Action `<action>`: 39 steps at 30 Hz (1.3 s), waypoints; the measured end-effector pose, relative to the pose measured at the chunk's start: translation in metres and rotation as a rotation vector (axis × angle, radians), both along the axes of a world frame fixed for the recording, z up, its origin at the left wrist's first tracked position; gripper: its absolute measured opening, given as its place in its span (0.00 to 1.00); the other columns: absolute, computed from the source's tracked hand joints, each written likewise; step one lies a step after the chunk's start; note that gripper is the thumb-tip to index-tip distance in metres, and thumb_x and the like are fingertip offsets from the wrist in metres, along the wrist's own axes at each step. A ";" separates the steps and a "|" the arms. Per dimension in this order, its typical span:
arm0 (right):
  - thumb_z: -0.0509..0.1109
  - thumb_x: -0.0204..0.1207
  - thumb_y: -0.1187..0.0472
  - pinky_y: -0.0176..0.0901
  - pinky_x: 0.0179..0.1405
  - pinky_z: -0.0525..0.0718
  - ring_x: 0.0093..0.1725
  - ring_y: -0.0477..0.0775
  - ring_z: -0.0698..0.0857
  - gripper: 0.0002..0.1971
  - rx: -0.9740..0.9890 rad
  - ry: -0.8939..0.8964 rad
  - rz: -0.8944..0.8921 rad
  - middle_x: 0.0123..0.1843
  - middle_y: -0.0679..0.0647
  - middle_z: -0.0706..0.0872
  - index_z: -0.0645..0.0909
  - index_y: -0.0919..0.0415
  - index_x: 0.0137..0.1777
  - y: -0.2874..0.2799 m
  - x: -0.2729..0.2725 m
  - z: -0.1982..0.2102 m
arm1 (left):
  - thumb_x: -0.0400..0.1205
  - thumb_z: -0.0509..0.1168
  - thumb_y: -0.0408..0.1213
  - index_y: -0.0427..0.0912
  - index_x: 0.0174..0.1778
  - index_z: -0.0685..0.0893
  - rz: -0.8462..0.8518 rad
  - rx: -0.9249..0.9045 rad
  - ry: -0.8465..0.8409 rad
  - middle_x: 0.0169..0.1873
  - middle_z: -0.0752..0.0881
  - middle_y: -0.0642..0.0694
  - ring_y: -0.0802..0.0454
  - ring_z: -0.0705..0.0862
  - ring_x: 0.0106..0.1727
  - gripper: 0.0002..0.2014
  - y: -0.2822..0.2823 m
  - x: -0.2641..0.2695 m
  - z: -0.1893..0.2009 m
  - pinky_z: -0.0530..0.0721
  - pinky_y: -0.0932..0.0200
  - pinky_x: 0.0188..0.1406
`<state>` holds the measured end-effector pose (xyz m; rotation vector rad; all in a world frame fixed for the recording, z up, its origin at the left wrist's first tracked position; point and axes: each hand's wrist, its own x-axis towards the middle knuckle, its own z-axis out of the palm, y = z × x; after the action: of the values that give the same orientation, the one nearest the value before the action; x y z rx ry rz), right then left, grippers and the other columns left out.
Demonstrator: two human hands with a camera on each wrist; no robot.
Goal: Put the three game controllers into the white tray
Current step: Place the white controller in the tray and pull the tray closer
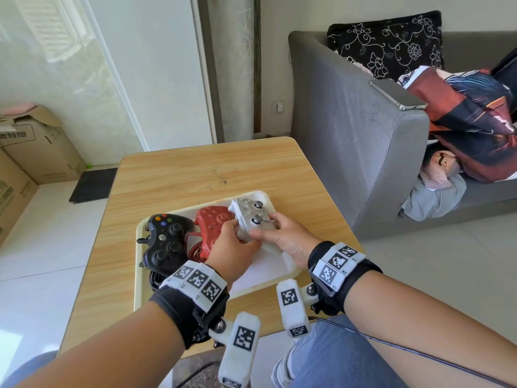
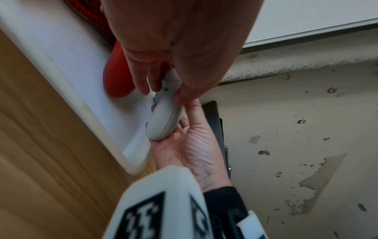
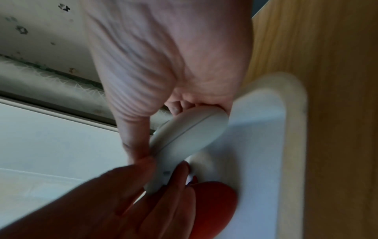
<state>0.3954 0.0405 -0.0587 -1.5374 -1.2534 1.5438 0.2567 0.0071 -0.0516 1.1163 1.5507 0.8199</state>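
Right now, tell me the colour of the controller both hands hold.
Light grey controller, with dark thumbsticks, held by left hand and right hand; clearest in the head view.

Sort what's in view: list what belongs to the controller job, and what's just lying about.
Job: white tray; black controller; red controller; grey controller, held by left hand and right hand.

Lying about: phone; cushion; cardboard boxes; wooden table.
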 end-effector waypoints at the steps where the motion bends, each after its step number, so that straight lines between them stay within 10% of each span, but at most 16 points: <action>1: 0.86 0.55 0.48 0.47 0.61 0.82 0.60 0.52 0.85 0.47 0.002 -0.013 0.009 0.60 0.50 0.86 0.72 0.57 0.76 0.000 0.003 -0.004 | 0.79 0.71 0.34 0.42 0.76 0.69 -0.011 -0.008 0.015 0.55 0.86 0.45 0.45 0.88 0.53 0.30 -0.001 0.000 0.000 0.89 0.41 0.56; 11: 0.83 0.64 0.55 0.40 0.54 0.82 0.57 0.50 0.85 0.37 0.016 -0.110 0.095 0.53 0.46 0.85 0.73 0.57 0.73 -0.004 0.002 -0.006 | 0.80 0.68 0.37 0.37 0.57 0.85 -0.120 -0.040 0.112 0.42 0.87 0.38 0.45 0.84 0.39 0.12 -0.001 -0.004 0.015 0.88 0.40 0.52; 18: 0.84 0.60 0.51 0.53 0.65 0.83 0.61 0.52 0.85 0.39 0.037 -0.238 0.127 0.63 0.52 0.86 0.74 0.55 0.72 -0.005 -0.001 -0.013 | 0.82 0.64 0.37 0.30 0.59 0.85 -0.165 -0.135 0.132 0.46 0.91 0.36 0.46 0.87 0.41 0.15 -0.001 -0.010 0.022 0.80 0.65 0.29; 22: 0.83 0.63 0.54 0.48 0.63 0.82 0.62 0.52 0.85 0.40 0.046 -0.287 0.117 0.65 0.52 0.85 0.71 0.57 0.75 -0.007 -0.002 -0.009 | 0.82 0.64 0.36 0.36 0.48 0.84 -0.147 -0.056 0.184 0.54 0.91 0.32 0.39 0.91 0.54 0.07 -0.001 -0.018 0.026 0.91 0.52 0.48; 24: 0.83 0.63 0.51 0.47 0.64 0.81 0.64 0.52 0.83 0.42 0.062 -0.313 0.124 0.67 0.51 0.84 0.69 0.56 0.76 -0.007 -0.001 -0.005 | 0.82 0.65 0.37 0.42 0.61 0.84 -0.138 0.006 0.224 0.54 0.91 0.38 0.41 0.90 0.55 0.13 0.000 -0.022 0.032 0.89 0.47 0.55; 28: 0.71 0.73 0.39 0.45 0.60 0.77 0.63 0.53 0.80 0.36 0.110 -0.321 0.064 0.68 0.51 0.81 0.69 0.56 0.76 -0.001 -0.004 0.011 | 0.83 0.65 0.42 0.46 0.69 0.82 -0.048 0.080 0.160 0.51 0.90 0.48 0.52 0.87 0.40 0.18 0.004 -0.041 0.046 0.89 0.52 0.48; 39: 0.55 0.84 0.43 0.52 0.63 0.77 0.65 0.64 0.81 0.27 0.153 -0.356 -0.166 0.66 0.63 0.84 0.79 0.66 0.67 0.014 -0.018 0.028 | 0.84 0.61 0.40 0.58 0.51 0.87 0.485 0.217 -0.121 0.52 0.86 0.54 0.56 0.82 0.56 0.10 0.005 -0.133 0.062 0.76 0.57 0.45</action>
<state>0.3774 0.0548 -0.0304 -1.8160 -1.3594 1.0742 0.1242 0.0124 0.0106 0.8257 1.6823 1.3824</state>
